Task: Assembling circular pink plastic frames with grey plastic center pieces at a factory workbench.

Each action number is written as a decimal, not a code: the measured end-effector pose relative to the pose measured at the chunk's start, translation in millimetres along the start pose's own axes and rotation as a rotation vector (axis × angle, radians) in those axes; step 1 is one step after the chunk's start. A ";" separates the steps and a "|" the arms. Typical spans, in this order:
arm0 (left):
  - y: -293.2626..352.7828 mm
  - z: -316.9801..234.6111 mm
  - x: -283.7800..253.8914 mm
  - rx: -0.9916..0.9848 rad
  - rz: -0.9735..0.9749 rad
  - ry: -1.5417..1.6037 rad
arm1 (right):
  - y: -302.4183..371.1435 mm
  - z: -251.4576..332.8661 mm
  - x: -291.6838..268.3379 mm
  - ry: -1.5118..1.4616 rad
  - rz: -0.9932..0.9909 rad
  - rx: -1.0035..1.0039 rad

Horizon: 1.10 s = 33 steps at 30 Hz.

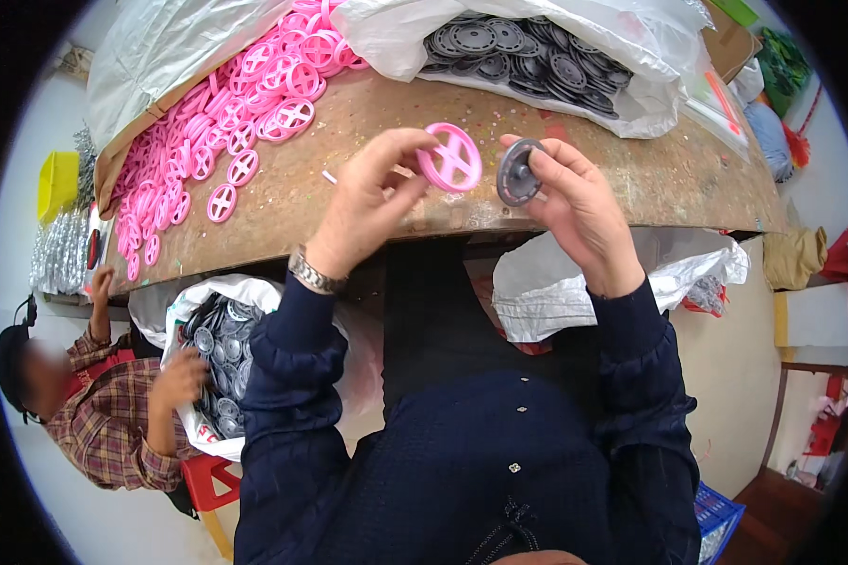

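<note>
Between the fingers of my left hand (372, 193) is a pink plastic ring with a cross of spokes (454, 158), held upright above the table's near edge. A short way to its right, my right hand (579, 202) grips a grey round plastic disc (518, 173) with a raised hub, thumb on its face. The ring and the disc face each other with a gap between them. Left of my hands, a large heap of pink rings (240, 137) spreads over the wooden table (367, 118). Beyond my right hand lies an open white sack of dark grey discs (537, 56).
At my left, another person (113, 405) in a plaid shirt reaches into a white sack (184, 315) of grey discs. A red stool (212, 485) stands below it. A silvery-white bag (556, 292) hangs at the table edge by my right forearm. A blue crate (716, 518) sits lower right.
</note>
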<state>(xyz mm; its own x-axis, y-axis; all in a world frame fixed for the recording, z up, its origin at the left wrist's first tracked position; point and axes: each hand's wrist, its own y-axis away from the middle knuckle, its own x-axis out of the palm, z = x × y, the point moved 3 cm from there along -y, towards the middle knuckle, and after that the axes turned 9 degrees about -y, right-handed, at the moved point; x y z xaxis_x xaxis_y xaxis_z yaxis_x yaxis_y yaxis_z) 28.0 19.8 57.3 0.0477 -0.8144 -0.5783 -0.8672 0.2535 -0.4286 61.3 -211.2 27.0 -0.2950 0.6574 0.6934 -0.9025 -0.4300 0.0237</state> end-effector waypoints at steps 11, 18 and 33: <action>12.5 -29.6 45.6 -0.281 0.143 0.783 | 9.5 -8.7 4.2 0.065 -0.058 -0.103; 25.1 -23.6 76.2 -0.517 0.152 0.931 | 15.3 -8.3 5.4 0.268 -0.075 -0.290; 34.3 -10.7 79.7 -0.623 0.156 1.256 | 44.3 5.8 15.8 0.664 0.000 -0.597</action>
<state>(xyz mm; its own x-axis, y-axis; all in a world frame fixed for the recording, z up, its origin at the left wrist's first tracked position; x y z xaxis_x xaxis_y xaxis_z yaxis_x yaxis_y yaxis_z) -3.3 -42.0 3.9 -0.2487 -0.7997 0.5465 -0.9122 0.3831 0.1455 18.4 -223.4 43.1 -0.2488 0.9599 0.1288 -0.8606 -0.1582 -0.4841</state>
